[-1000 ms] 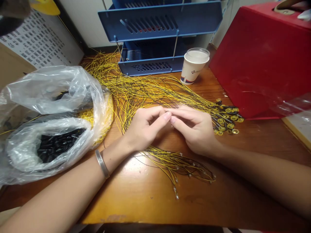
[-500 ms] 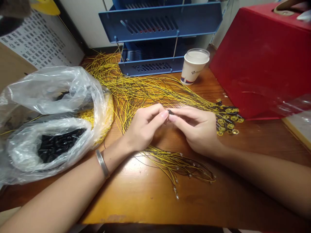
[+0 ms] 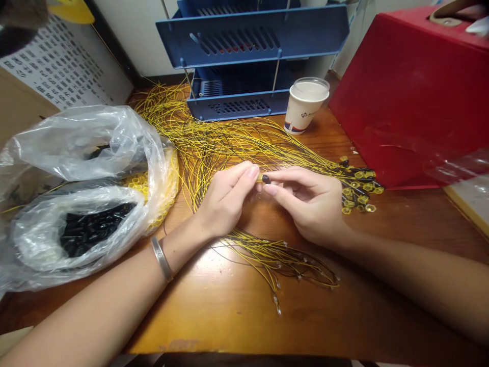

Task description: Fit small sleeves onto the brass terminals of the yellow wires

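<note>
Both hands meet over the middle of the table. My left hand (image 3: 229, 196) is closed, pinching a small yellow piece (image 3: 260, 177) between thumb and forefinger; most of it is hidden. Right beside it, the thumb and forefinger of my right hand (image 3: 313, 201) grip a small black cap (image 3: 266, 179). Whether cap and yellow piece are joined I cannot tell. Behind the hands runs a long bundle of yellow and black wires (image 3: 244, 137), its right ends carrying black sleeves with yellow hexagonal caps (image 3: 357, 186). Loose wire ends with small clear tips (image 3: 267, 255) lie in front.
On the left stand clear plastic bags (image 3: 80, 168), with black caps (image 3: 95, 227) and yellow hexagonal caps (image 3: 139, 186) in them. Blue tiered trays (image 3: 237, 104) and a paper cup (image 3: 305, 109) stand at the back. A red box (image 3: 412, 102) occupies the right.
The fingertips have parted slightly, and the black cap and a bit of the yellow piece now show between them. Other things lie as before.
</note>
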### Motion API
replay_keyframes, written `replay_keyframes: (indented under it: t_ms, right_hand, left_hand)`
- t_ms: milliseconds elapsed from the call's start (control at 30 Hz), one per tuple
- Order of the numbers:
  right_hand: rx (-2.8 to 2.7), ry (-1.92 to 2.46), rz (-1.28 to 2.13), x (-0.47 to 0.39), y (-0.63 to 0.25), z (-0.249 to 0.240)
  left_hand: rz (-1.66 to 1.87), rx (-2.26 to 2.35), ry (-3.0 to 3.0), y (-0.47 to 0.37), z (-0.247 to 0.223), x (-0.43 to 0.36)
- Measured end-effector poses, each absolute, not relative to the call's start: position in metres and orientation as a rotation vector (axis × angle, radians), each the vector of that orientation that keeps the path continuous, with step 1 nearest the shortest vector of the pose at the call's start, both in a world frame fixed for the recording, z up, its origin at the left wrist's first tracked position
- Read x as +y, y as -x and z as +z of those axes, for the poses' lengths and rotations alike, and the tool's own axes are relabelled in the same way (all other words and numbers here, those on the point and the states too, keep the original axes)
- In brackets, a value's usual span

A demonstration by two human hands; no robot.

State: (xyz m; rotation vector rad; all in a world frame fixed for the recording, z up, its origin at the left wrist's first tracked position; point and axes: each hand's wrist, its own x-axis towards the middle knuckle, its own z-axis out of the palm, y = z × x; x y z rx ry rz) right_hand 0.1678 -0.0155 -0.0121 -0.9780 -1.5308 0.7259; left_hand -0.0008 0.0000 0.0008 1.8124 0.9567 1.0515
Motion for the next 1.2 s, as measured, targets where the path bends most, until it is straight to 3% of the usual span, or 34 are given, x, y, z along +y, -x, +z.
replay_keyframes:
  t_ms: [300, 1200]
  right_hand:
    - [-1.531, 1.041, 0.587, -0.015, -0.1688, -0.0133]
    - [-1.474, 1.067, 0.672, -0.0118, -0.1695, -0.0165]
  left_hand:
    - [1.246, 0.93, -1.671, 0.0, -0.0035, 0.0011]
    - [1.226, 0.888, -1.621, -0.0032, -0.0013, -0.0002]
